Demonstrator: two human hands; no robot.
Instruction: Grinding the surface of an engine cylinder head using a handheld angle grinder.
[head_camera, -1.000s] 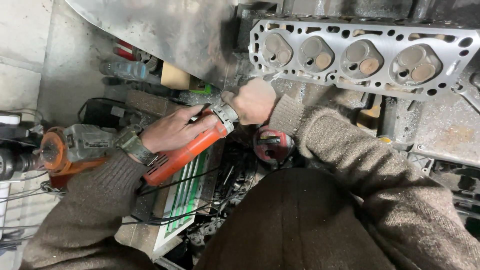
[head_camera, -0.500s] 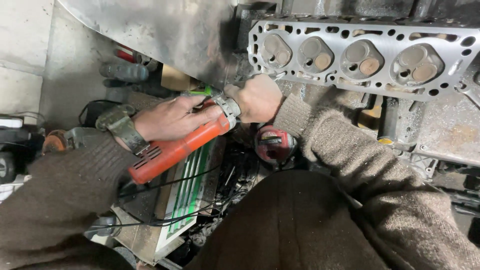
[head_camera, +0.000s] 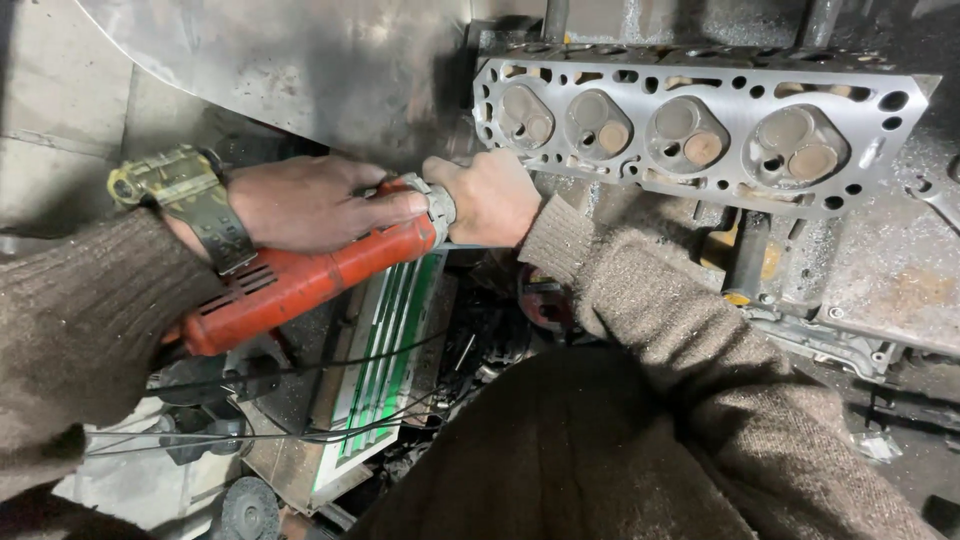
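Note:
My left hand grips the body of a red power grinder that lies slanted, its metal collar up to the right. My right hand is closed around the grinder's front end, hiding the tool tip. Both hands sit just left of a grey metal cylinder head with several round chambers, standing on its side. A wristwatch with a dark strap is on my left wrist. Black cables trail down from the grinder's rear.
A large dull metal sheet leans behind the hands. Below the grinder lies a white and green striped box among dark tool clutter. A rusty metal block sits at the right. A small grinding disc lies near the bottom edge.
The view has shifted, so grinder and hands sit lower-left and larger. My left hand moved forward along the red body; the orange drill at the left is out of sight.

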